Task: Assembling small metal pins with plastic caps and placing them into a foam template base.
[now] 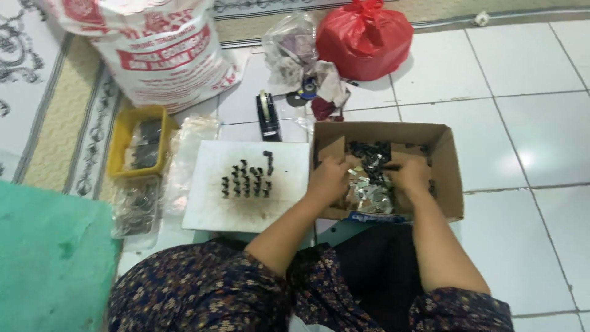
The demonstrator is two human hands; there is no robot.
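**Both hands in the parts box, rows begun on the board**

Far left of the hands, a yellow tray [123, 132] holds bagged dark pieces, with a clear bag [136, 206] of more below it. Just left of the left hand [327, 178] lies a white board [209, 209] carrying about 4 short rows of small black parts [247, 181] standing upright; most of the board is bare, so by my judgement the arranging is early, with much left to fill. Behind the board sits a black tape dispenser [268, 117]. Both hands are down inside the cardboard box [447, 166], among loose black and shiny silver pieces [370, 184]. The left grip looks curled over the pile; whether it pinches anything, I cannot tell. The right hand [410, 177] is likewise curled, its grip hidden. Beyond the box rests a red bag [364, 40].
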